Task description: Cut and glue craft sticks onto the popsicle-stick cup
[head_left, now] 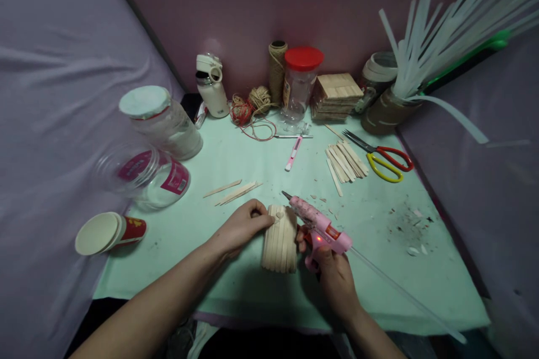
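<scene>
A block of wooden craft sticks (279, 244), laid side by side, stands near the front of the table. At its upper left edge, the thumb and fingers of my left hand (244, 224) pinch it. A small pale piece (278, 215) rests on its top part; its exact shape is hard to make out. My right hand (334, 275) is wrapped round a pink hot glue gun (322, 227) with a lit orange light. The nozzle points up and left, just above the block's upper right corner. A long clear glue stick (404, 286) trails from the gun's back.
Loose craft sticks (346, 161) lie at right beside red-and-yellow scissors (385, 160). A pink cutter (293, 154) lies mid-table; several sticks (238, 193) lie left. Jars (164, 123), paper cups (109, 234), twine (259, 100) and a pot of glue sticks (389, 109) line the edges.
</scene>
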A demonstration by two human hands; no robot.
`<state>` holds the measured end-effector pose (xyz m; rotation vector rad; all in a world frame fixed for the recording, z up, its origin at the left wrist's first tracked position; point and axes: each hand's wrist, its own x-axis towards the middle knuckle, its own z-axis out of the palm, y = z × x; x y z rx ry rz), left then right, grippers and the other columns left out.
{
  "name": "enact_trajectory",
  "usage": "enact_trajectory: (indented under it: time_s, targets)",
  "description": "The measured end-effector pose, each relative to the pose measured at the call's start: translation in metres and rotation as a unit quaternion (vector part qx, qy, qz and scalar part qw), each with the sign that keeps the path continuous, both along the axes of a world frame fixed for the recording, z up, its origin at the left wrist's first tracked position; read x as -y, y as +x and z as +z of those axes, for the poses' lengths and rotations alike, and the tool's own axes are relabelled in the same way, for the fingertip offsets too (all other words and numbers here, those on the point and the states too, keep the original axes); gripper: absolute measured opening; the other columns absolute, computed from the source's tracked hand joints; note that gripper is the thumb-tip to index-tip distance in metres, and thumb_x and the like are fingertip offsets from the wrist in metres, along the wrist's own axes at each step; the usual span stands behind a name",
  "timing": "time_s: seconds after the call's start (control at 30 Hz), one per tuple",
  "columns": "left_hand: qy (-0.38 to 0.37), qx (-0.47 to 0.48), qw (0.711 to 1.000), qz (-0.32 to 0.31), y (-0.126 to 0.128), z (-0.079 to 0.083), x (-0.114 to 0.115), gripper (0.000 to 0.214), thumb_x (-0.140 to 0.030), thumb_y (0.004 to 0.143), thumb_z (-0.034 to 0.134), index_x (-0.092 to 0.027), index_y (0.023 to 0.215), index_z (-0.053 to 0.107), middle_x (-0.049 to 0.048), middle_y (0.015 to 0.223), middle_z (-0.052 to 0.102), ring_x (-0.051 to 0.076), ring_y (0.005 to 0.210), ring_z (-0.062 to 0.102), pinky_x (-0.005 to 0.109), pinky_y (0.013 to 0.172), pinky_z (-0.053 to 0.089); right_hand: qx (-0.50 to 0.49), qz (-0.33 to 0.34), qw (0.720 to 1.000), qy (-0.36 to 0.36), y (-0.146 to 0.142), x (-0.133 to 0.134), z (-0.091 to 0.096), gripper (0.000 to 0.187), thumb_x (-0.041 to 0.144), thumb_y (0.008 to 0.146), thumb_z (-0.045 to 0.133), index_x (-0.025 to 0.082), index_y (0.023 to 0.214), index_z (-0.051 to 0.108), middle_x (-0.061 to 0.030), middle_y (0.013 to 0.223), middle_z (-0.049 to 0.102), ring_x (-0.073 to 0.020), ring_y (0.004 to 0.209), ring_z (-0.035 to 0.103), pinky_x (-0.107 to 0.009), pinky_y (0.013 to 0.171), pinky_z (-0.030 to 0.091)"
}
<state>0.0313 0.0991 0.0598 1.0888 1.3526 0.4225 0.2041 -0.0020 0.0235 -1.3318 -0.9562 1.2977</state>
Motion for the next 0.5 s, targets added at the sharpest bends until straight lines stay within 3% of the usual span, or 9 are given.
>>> enact_trajectory:
  time_s: [0.23,0.5]
  targets:
    - [-0.025,0.063,0.997,0.037,0.0013,0.0032,0.0006,0.026,-0.028,0.065,0.067,-0.018,0.081,0.049,0.0042,0.094,0.061,0.019,0.088,0.056,0.031,0.08,0.039,0.002,-0.006,1.0,0.004,-0.0011,0.0003,0.0015,0.055,0.064,0.091,0.038,0.015,0.084,0.062,-0.0051,0.075,0.058,-0.0118,0.057,0.046,-0.024,0.051,0.038]
    - [-0.032,0.053,0.998,0.029,0.0007,-0.0003,-0.0007,0.03,-0.029,0.063,0.07,-0.017,0.083,0.05,0.001,0.084,0.059,0.016,0.08,0.054,0.03,0.075,0.039,-0.001,-0.013,1.0,0.001,-0.0019,-0.0008,0.0044,0.055,0.065,0.089,0.041,0.015,0.085,0.063,-0.0055,0.075,0.06,-0.0118,0.056,0.046,-0.024,0.05,0.039]
